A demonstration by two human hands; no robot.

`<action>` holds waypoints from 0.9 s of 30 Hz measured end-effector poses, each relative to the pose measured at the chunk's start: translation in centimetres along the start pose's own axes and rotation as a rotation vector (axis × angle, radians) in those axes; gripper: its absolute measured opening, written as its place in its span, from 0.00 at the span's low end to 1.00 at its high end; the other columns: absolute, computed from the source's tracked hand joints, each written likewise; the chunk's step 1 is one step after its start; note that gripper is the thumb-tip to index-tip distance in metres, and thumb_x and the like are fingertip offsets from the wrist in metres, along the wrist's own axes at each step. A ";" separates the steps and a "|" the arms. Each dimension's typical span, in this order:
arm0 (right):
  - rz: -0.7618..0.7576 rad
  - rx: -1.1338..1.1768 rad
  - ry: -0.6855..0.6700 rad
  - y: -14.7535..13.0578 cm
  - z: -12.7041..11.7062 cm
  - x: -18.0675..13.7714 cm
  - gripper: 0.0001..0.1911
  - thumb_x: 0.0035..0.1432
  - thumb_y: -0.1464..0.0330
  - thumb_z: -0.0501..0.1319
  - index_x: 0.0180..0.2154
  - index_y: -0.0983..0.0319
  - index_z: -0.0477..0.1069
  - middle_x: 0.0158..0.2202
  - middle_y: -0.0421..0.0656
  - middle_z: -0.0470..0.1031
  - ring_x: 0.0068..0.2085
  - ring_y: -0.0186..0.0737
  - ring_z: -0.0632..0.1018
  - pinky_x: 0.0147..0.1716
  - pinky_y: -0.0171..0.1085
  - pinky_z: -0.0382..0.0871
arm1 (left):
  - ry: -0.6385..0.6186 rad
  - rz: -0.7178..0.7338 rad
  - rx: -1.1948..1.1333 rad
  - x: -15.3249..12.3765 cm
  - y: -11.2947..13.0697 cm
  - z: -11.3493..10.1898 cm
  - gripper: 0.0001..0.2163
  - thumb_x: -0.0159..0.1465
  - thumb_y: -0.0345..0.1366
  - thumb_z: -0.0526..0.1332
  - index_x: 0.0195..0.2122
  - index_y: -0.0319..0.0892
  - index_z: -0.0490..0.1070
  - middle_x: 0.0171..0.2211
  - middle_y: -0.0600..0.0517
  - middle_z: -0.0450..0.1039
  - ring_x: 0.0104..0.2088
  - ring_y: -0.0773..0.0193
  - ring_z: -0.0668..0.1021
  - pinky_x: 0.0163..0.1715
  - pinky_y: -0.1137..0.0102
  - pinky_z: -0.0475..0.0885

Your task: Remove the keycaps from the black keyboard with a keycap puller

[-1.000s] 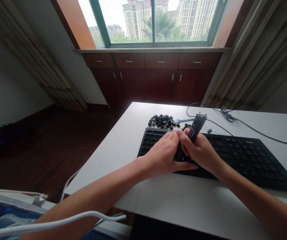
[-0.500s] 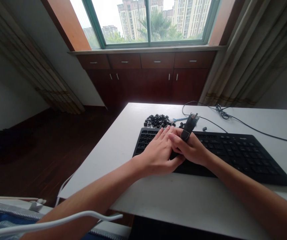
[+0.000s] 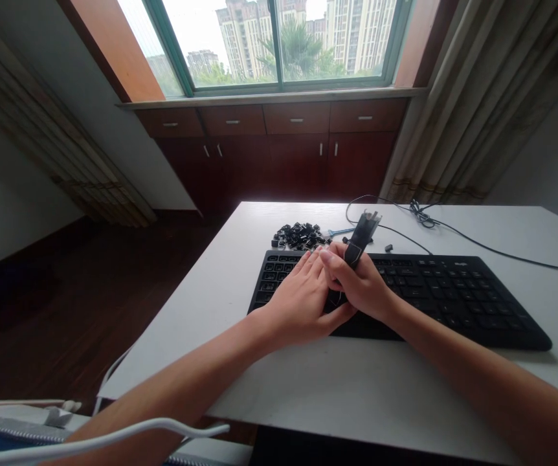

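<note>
A black keyboard [image 3: 454, 291] lies across the white table [image 3: 357, 395]. My left hand [image 3: 301, 301] rests flat on its left part, fingers spread over the keys. My right hand [image 3: 364, 288] is closed around a black keycap puller tool [image 3: 359, 237] that stands tilted, its lower end hidden by my fingers. The two hands touch each other. Behind the keyboard's left end lies a heap of several loose black keycaps [image 3: 298, 235].
A small blue tool [image 3: 340, 230] and one stray keycap [image 3: 387, 247] lie behind the keyboard. The keyboard's black cable [image 3: 473, 238] loops across the back right. A white cable [image 3: 89, 440] crosses the lower left. Dark cabinets [image 3: 283, 149] stand under the window.
The view has swung, so the table and keyboard sit further left in the picture. My hands stay together on the keyboard's left part; the tool stays in my right hand.
</note>
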State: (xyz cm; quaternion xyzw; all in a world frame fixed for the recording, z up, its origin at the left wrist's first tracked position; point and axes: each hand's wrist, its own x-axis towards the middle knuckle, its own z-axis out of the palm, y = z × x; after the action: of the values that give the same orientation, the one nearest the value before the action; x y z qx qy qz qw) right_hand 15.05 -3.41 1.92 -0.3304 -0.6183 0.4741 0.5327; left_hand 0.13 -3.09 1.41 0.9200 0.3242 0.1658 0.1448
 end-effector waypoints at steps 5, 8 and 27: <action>0.007 0.053 0.097 -0.3 -0.3 -0.1 0.20 0.68 0.64 0.57 0.23 0.59 0.58 0.16 0.32 0.59 0.19 0.30 0.60 0.24 0.35 0.56 | -0.009 0.026 -0.001 -0.1 -0.4 -0.9 0.38 0.68 0.56 0.55 0.71 0.37 0.48 0.72 0.39 0.49 0.73 0.46 0.51 0.73 0.49 0.49; 0.059 0.012 0.128 -0.9 -1.0 -0.2 0.19 0.67 0.63 0.58 0.24 0.59 0.59 0.14 0.33 0.61 0.18 0.30 0.60 0.24 0.35 0.58 | -0.010 0.108 -0.015 -0.3 -1.3 -1.8 0.35 0.64 0.57 0.60 0.66 0.40 0.60 0.69 0.40 0.57 0.70 0.45 0.59 0.71 0.50 0.55; 0.181 -0.026 0.384 -2.1 -4.6 -0.1 0.24 0.65 0.57 0.57 0.19 0.61 0.66 0.22 0.41 0.68 0.22 0.33 0.66 0.19 0.33 0.58 | 0.155 0.418 -0.027 0.2 -3.9 -2.9 0.10 0.65 0.31 0.63 0.48 0.45 0.76 0.44 0.48 0.79 0.45 0.59 0.78 0.48 0.61 0.76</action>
State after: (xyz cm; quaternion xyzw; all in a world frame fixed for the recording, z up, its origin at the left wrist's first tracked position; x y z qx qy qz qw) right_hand 19.79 -3.12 3.80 -0.4759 -0.4794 0.4402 0.5915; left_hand -3.05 0.40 2.64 0.9497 0.1343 0.2668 0.0940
